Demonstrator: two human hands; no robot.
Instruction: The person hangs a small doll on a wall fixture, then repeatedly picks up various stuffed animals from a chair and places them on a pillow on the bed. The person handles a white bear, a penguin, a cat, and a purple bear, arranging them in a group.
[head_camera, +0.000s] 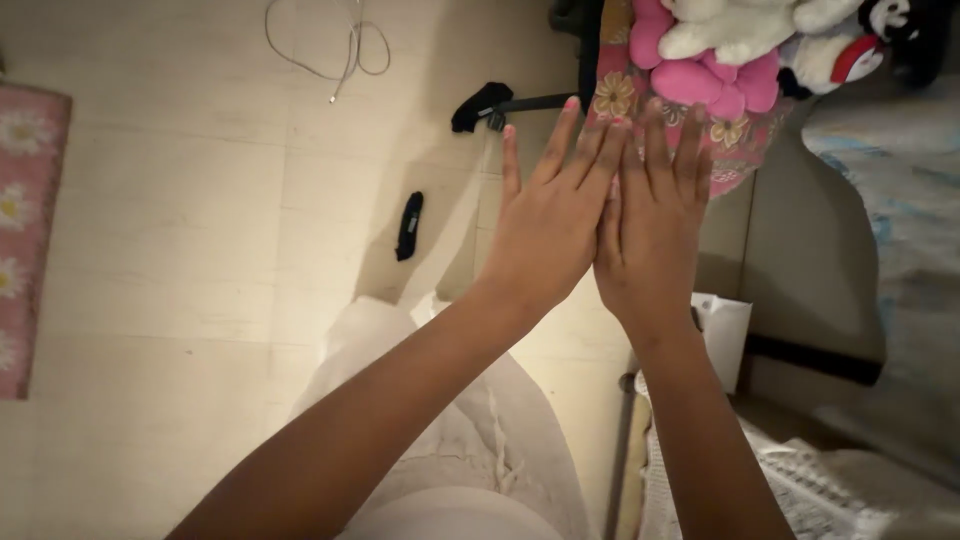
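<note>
Both forearms rise to left hand (545, 235) and right hand (655, 235), fingers flat, spread, empty, side by side, nearest the pink-and-white plush toy heap (740, 50) on floral cloth ahead; likely soft, light, graspable anywhere.

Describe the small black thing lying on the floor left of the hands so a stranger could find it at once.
Start at the pale tiled floor. Left of the left hand lies a small black oblong object, alone on the tiles. It is narrower and straighter than the crumpled black cloth above it, and dark, unlike the white cable.
</note>
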